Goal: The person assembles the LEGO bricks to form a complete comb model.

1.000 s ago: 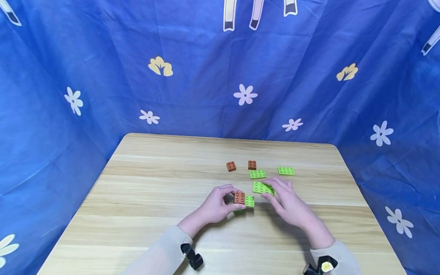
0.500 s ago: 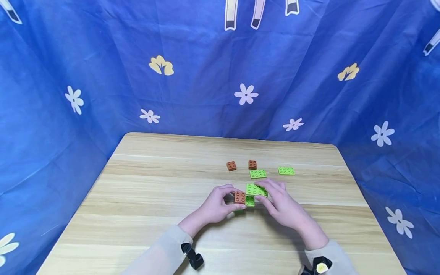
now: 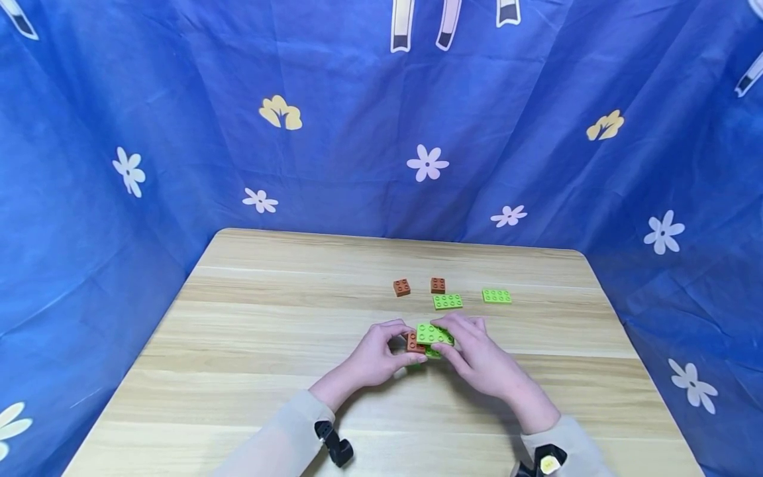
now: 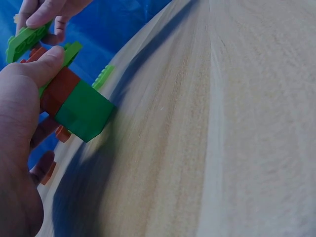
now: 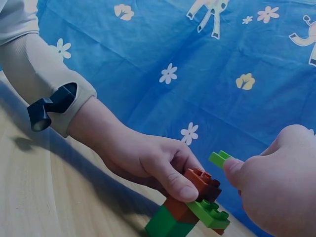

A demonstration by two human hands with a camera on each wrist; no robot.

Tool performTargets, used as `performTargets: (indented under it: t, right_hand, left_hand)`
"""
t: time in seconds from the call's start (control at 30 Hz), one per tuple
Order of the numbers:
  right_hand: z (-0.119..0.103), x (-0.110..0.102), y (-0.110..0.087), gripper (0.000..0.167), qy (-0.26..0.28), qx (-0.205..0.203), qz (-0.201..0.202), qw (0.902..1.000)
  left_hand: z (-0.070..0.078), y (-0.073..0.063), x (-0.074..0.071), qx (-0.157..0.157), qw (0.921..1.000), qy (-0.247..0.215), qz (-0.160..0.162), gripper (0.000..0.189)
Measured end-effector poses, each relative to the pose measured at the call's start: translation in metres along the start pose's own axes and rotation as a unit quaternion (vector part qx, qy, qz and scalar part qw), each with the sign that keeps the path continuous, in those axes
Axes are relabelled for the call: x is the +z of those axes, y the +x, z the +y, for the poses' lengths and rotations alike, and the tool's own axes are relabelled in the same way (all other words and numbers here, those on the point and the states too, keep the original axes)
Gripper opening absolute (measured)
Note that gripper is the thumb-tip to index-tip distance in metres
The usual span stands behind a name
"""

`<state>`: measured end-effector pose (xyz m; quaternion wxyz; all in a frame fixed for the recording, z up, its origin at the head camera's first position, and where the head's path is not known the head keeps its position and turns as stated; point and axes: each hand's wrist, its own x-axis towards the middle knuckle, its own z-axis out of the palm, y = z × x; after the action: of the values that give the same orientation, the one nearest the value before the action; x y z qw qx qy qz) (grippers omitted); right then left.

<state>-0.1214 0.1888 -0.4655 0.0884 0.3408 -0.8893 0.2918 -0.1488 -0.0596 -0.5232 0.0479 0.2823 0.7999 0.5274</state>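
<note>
My left hand (image 3: pixel 378 354) grips a small stack of toy building bricks. From the bottom up, the stack has a dark green brick (image 4: pixel 86 111), a reddish-brown brick (image 4: pixel 60 90), a light green plate (image 5: pixel 210 213) jutting out to the right, and another reddish-brown brick (image 5: pixel 200 181) on top. Between thumb and fingers, my right hand (image 3: pixel 479 358) pinches a studded light green plate (image 3: pixel 432 333). In the head view this plate overlaps the top brown brick; the right wrist view shows a gap between them. The left fingers behind the stack are partly hidden.
Beyond the hands on the wooden table (image 3: pixel 268 318) lie two loose reddish-brown bricks, one at left (image 3: pixel 402 287) and one nearer the middle (image 3: pixel 438 285). Two light green plates lie there too, a nearer plate (image 3: pixel 448 302) and a right-hand plate (image 3: pixel 497 296). A blue curtain (image 3: pixel 346 172) surrounds the table.
My right hand has moved left with the light green plate, from beside the stack to over its top brown brick. The left hand and the stack have stayed in place.
</note>
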Motion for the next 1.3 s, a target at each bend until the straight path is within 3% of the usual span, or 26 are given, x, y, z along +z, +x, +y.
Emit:
performTargets:
  t: [0.4,1.3]
  right_hand:
    - [-0.003,0.005,0.004,0.035,-0.003,-0.015,-0.014,0.9998]
    - [-0.003,0.012,0.007,0.035,-0.011,-0.046,-0.003,0.9989]
  left_hand:
    - [-0.001,0.001,0.001,0.014,0.9999,0.005,0.002,0.028]
    - [-0.001,0.0,0.0,-0.005,1.0,0.001,0.0,0.03]
